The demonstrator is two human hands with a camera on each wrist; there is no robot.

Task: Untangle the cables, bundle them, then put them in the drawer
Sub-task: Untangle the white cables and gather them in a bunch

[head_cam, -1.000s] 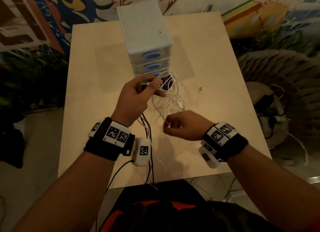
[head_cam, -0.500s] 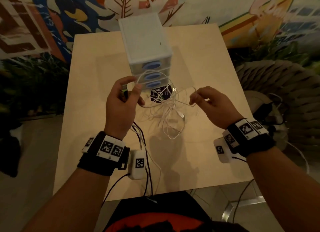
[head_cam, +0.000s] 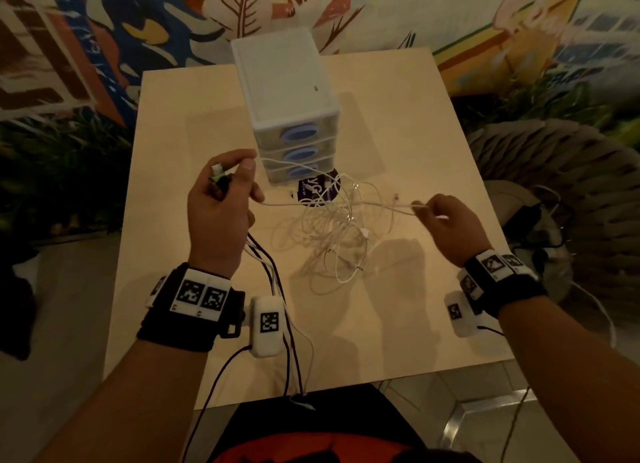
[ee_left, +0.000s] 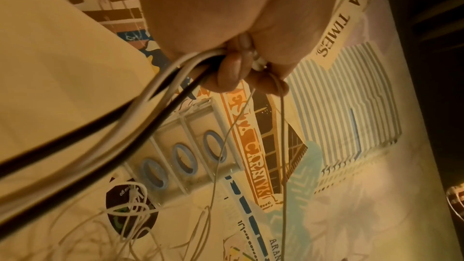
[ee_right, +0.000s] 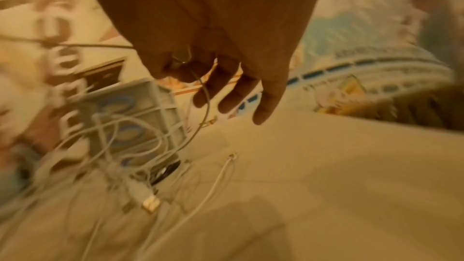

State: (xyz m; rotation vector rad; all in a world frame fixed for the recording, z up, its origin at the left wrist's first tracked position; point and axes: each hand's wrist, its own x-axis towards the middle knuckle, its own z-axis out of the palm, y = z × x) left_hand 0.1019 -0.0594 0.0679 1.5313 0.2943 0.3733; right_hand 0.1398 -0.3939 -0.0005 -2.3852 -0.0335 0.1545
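A loose tangle of thin white cables (head_cam: 341, 234) (ee_right: 130, 146) hangs and lies on the wooden table (head_cam: 173, 171) in front of the small white drawer unit (head_cam: 287, 106) (ee_left: 180, 156) (ee_right: 130, 118), whose three drawers are closed. My left hand (head_cam: 225, 192) (ee_left: 241, 61) is raised left of the unit and grips several cable ends, white and black, with plugs sticking up. My right hand (head_cam: 433, 209) (ee_right: 185, 61) is out to the right and pinches a white strand between thumb and forefinger, its other fingers loose. The strand runs taut between the hands.
A dark round sticker (head_cam: 317, 189) lies on the table under the tangle, just before the drawer unit. A wicker chair (head_cam: 554, 192) stands close to the table's right edge. A painted mural wall (head_cam: 121, 29) rises behind the table. Wrist-camera leads hang off the near edge.
My right hand rose from near the front of the table and swung out to the right, drawing a white strand out of the tangle. My left hand lifted slightly, keeping the cable ends.
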